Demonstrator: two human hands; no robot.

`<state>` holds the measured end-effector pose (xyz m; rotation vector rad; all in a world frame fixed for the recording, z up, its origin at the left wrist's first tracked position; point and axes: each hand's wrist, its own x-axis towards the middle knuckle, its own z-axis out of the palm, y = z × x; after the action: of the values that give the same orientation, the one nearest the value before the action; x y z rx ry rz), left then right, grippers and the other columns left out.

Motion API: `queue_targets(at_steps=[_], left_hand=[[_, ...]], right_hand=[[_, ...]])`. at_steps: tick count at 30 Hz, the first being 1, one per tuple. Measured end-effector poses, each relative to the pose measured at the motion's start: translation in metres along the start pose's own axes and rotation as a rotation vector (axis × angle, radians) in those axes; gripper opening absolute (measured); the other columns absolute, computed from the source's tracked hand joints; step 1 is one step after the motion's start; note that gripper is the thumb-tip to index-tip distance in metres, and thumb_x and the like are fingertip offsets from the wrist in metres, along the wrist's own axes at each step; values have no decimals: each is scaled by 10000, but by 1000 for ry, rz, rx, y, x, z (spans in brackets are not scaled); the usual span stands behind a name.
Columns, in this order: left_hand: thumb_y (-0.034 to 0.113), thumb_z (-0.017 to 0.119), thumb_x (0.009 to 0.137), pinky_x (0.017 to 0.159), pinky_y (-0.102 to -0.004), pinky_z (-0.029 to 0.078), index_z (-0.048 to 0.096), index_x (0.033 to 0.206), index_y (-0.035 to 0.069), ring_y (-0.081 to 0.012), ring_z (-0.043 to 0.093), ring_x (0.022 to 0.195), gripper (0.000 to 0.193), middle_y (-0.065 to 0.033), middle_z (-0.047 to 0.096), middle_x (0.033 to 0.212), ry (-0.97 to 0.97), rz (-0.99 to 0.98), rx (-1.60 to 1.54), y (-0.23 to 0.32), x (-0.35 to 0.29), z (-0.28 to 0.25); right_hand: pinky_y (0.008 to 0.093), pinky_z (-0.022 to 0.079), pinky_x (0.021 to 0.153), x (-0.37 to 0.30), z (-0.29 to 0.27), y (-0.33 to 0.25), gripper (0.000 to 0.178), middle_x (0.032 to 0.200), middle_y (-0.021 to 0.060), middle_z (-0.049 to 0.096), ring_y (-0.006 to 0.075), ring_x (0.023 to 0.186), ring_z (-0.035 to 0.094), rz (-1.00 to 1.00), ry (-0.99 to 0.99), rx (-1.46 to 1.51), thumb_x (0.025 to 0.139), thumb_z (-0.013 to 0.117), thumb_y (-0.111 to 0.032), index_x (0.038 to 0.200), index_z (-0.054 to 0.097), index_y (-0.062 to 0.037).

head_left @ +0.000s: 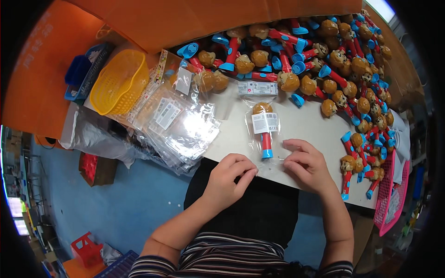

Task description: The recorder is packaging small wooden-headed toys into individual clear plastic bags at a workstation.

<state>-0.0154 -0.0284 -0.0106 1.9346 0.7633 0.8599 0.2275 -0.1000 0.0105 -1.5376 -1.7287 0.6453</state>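
Note:
A clear plastic bag [252, 125] lies on the white table in front of me. Inside it is a toy with a round brown head, a red handle [266, 139] and a blue foot. A white label [265, 123] covers its middle, and a printed header card [257, 88] tops the bag. My left hand [225, 181] is at the table's front edge by the bag's lower left, thumb and forefinger pinched together; what is between them is too small to make out. My right hand [308, 166] rests beside the lower right corner, fingers curved and apart from the thumb.
Many similar toys [338, 58] are heaped at the back and right. Flat clear bags [185, 132] are stacked at left beside a yellow basket [119, 83] and blue baskets [85, 69]. A pink basket [391, 194] hangs by the right edge; orange board [222, 23] stands behind.

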Motion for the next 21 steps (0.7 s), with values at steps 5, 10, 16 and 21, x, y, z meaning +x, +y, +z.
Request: queue_targets(at_steps=[5,10,16,21], left_hand=[[-20,657,879,730,-244,553,680,945,-39,-140,669,815,73,-103,664,947,-87,-245,-184,0,-3,-1],[-21,611,923,797,-261,560,648,992,-78,-146,678,863,96,-116,680,949,-38,-455,-560,-13,-12,7],[-28,628,907,804,-267,566,634,930,-73,-150,679,862,50,-124,679,928,-18,-534,-693,-10,-11,7],[-20,633,904,771,-260,568,576,1015,-64,-154,686,823,132,-132,674,930,-11,-587,-657,-9,-10,9]], right_hand=[[236,512,717,1,-1,-3,93,979,95,696,115,807,634,356,-93,360,872,688,-56,905,713,28],[213,500,661,2,-2,-7,104,841,85,685,96,723,618,617,-75,673,874,695,-45,878,694,59],[211,477,568,4,-2,-7,100,805,81,678,88,628,595,700,-61,774,842,713,4,793,626,16],[199,461,532,3,-4,-3,157,793,66,673,79,602,585,692,-81,813,826,718,25,844,570,-23]])
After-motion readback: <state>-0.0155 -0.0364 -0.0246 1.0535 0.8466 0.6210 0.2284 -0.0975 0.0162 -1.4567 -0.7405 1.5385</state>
